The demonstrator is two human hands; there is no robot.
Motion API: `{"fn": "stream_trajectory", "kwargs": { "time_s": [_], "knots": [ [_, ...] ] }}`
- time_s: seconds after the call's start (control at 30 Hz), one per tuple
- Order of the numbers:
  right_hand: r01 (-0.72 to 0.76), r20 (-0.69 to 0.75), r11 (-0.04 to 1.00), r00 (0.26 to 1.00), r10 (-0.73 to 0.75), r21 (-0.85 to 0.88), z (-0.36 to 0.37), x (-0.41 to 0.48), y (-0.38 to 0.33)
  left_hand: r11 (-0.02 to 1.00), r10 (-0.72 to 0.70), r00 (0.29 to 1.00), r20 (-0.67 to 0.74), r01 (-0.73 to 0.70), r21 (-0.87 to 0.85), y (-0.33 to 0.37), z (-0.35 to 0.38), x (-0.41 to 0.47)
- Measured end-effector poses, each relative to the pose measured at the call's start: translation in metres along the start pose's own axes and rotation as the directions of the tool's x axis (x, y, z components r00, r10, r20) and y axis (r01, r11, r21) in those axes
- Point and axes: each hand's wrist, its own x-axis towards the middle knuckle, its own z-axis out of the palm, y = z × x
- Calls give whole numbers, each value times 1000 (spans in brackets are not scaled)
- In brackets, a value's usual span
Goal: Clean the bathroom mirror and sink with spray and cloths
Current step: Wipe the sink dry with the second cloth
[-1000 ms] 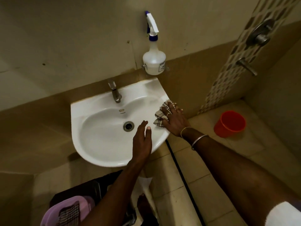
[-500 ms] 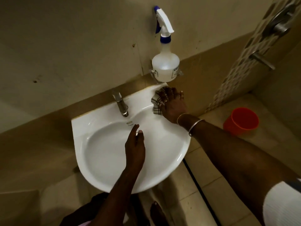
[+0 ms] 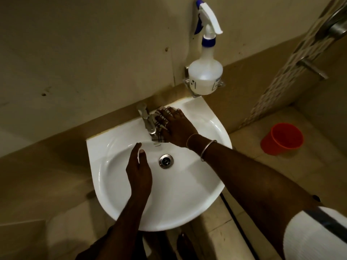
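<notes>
Right hand (image 3: 178,128) on cloth (image 3: 160,139) beside tap (image 3: 147,121)

On my screen an orange bucket (image 3: 281,138) stands upright on the tiled floor (image 3: 323,175) at three o'clock, near the corner. At two o'clock a strip of patterned tile (image 3: 277,76) climbs the wall, with a metal spout (image 3: 312,69) on it and a round metal fitting (image 3: 338,25) above, cut off by the edge. A black hose (image 3: 234,218) lies on the floor at five o'clock.

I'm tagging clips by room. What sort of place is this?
Most likely a bathroom: a white sink with a tap, and shower fittings on the mosaic-tiled wall at right.
</notes>
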Motion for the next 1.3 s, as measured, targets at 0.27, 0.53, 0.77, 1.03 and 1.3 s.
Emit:
{"fn": "stream_trajectory", "kwargs": {
  "time_s": [0.27,0.53,0.77,1.03,1.3],
  "knots": [
    [-378,-167,919,919,357,-111,-12,-38,51,999,26,999,26,-27,34,-5,0,8],
    [-550,-188,835,818,543,22,5,-14,10,999,24,1000,-3,-24,30,-11,-13,22],
    [-52,-80,998,995,51,-17,11,8,-9,999,26,1000,-2,-26,36,-11,-16,23],
    [-271,-90,956,961,262,-109,-3,-14,29,998,51,998,25,-52,45,-5,-6,25],
    [-567,-137,824,815,563,7,6,-16,20,999,41,999,9,-41,15,-7,-3,25]
  ]
}}
